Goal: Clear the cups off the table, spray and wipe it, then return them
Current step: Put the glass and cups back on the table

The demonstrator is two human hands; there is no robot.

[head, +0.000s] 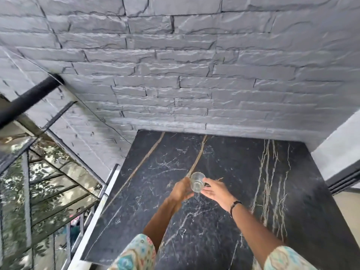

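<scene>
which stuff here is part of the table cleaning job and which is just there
Part of the job:
- small clear plastic cup, held between both hands
- left hand and right hand, fingers on the cup's sides
- black marble-patterned table top

Just there:
- grey stone-effect wall
- black metal railing at left
- black bracelet on the right wrist

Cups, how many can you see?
1. The clear cup is over the middle of the dark table, held between the left hand and right hand. More may be out of view.
</scene>
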